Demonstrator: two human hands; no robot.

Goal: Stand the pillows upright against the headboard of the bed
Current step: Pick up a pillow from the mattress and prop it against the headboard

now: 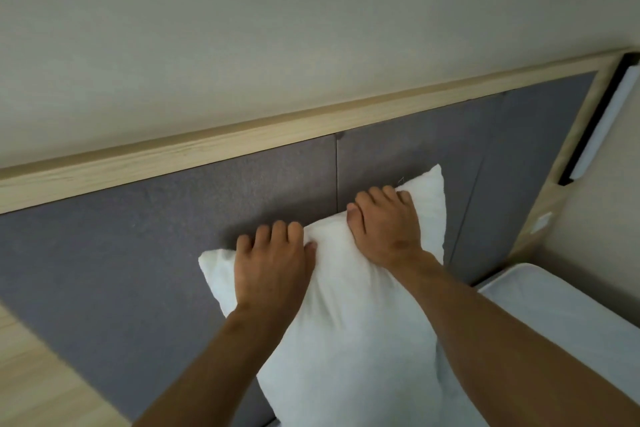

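A white pillow (349,315) stands upright against the grey padded headboard (138,253), leaning on it. My left hand (273,263) grips the pillow's top edge near its left corner, fingers curled over the back. My right hand (384,229) grips the same top edge further right, close to the upper right corner. Both forearms reach in from below. The pillow's lower end is hidden behind my arms.
A light wooden rail (242,139) frames the headboard's top and right side. The white mattress (561,315) shows at the right. A wooden surface (38,378) lies at the lower left. A dark-framed white fixture (602,118) hangs at the right wall.
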